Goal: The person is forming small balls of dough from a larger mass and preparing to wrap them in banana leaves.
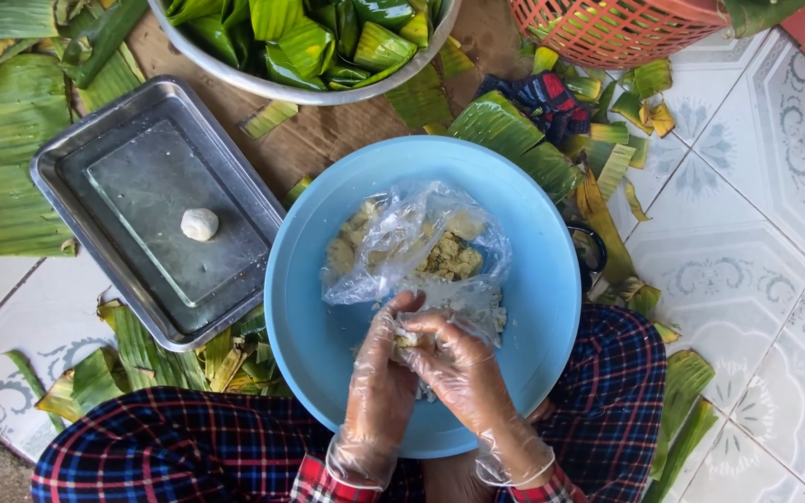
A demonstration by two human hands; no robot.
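Left hand [379, 373] and right hand [458, 363], both in clear plastic gloves: fingers curled together around a small lump of pale yellow crumbly filling [407, 340], pressing it. Location: over the round blue plastic basin [552, 307], beside a clear plastic bag [402, 237]. Adjacent: rectangular metal tray [67, 158] bearing one white dough ball [199, 224].
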